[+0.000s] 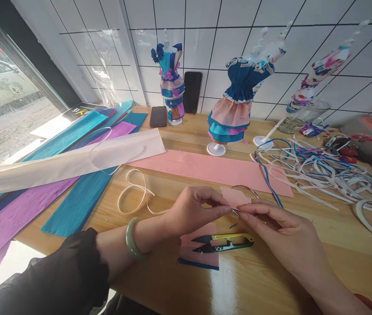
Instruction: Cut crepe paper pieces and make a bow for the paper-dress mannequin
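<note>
My left hand point(190, 212), with a jade-green bangle at the wrist, pinches the lower left edge of a small pink crepe paper piece point(234, 197). Thumb and fingers of my right hand point(280, 229) are closed on the same edge, close to the left fingertips. A thin dark line shows along that edge between them; the fingers partly cover it. Below the hands lie yellow-handled thread snips point(233, 242), blades pointing left. They rest partly over another pink paper piece point(199, 258) with a dark blue lower border.
A long pink paper strip point(212, 168) crosses the table point(159, 280). Teal, purple and white paper strips point(130, 148) overlap at left. Small dress forms, including one in a ruffled dress point(230, 105), stand by the tiled wall. Tangled ribbons point(313, 168) lie at right, two phones point(158, 117) at the back.
</note>
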A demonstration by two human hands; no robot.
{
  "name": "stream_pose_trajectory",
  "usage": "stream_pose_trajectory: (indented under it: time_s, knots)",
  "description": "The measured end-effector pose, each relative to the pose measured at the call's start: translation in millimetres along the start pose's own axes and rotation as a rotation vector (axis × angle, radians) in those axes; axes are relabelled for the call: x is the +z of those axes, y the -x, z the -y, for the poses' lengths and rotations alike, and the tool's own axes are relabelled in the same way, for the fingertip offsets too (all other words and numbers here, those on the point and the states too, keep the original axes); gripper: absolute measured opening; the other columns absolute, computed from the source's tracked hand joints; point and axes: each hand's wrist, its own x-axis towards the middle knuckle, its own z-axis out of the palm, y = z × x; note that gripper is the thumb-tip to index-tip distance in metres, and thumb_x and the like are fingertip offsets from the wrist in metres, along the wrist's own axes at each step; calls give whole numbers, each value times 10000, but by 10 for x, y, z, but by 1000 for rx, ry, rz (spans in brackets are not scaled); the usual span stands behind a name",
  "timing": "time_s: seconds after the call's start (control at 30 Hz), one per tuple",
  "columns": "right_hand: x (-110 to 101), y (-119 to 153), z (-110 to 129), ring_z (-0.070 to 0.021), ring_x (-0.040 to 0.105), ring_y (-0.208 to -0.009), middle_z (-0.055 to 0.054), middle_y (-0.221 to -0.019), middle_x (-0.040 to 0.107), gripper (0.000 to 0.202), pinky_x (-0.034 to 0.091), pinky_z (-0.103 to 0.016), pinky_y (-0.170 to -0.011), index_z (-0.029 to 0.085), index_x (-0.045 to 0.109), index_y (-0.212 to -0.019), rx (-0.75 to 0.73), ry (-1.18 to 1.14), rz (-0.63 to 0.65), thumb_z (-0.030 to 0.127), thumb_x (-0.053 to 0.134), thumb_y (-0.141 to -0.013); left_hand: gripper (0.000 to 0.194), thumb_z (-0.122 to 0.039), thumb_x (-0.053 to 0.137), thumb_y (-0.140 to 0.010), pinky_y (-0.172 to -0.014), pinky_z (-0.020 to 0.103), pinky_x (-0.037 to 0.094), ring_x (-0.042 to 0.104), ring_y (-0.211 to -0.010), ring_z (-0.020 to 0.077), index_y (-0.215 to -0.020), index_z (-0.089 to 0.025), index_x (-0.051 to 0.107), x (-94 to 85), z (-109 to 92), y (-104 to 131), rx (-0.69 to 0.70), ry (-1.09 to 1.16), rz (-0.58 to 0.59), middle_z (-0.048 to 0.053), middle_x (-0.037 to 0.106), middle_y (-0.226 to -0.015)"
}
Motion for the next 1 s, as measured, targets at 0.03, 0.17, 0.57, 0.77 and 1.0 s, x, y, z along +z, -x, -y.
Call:
stream_pose_trajectory:
  time_s: [0.03, 0.17, 0.57, 0.77, 1.0]
  knots:
    - [1, 3, -2, -177, 674, -713, 5, -773, 716, 64, 570, -262, -636, 278, 702, -728, 9, -3, 0, 317, 656, -708, 176, -273, 622, -770, -750, 267, 508, 632, -794, 150, -825, -113, 672, 0, 5, 1, -6, 3, -1, 83, 690, -859]
    - [7, 3, -7, -177, 674, -729, 3, -789, 721, 73, 570, -260, -656, 271, 706, -735, 24, -6, 11, 320, 659, -707, 177, -282, 630, -762, -746, 264, 503, 626, -786, 144, -819, -120, 673, -2, 17, -1, -14, 9, 5, 73, 689, -850]
    - [-14, 19, -29, -149, 661, -756, 24, -830, 710, 57, 543, -222, -676, 300, 693, -761, -81, 55, 72, 312, 638, -754, 383, -373, 616, -780, -719, 289, 456, 583, -709, 114, -1095, -170, 538, -56, -60, -17, -292, 497, 25, 22, 618, -777]
    - [-9, 9, 65, -116, 654, -721, 30, -796, 701, 101, 523, -189, -649, 281, 675, -762, -271, 74, 233, 220, 598, -786, 544, -249, 700, -714, -660, 233, 411, 552, -650, 83, -1208, -186, 482, -101, 30, -53, -345, 590, 47, -12, 596, -697]
    - [11, -2, 76, -119, 651, -712, 20, -784, 693, 120, 519, -200, -628, 267, 662, -761, -248, 91, 304, 236, 558, -812, 518, -232, 744, -650, -666, 239, 423, 564, -650, 80, -1122, -158, 544, -92, 47, -78, -344, 523, 22, 0, 621, -743]
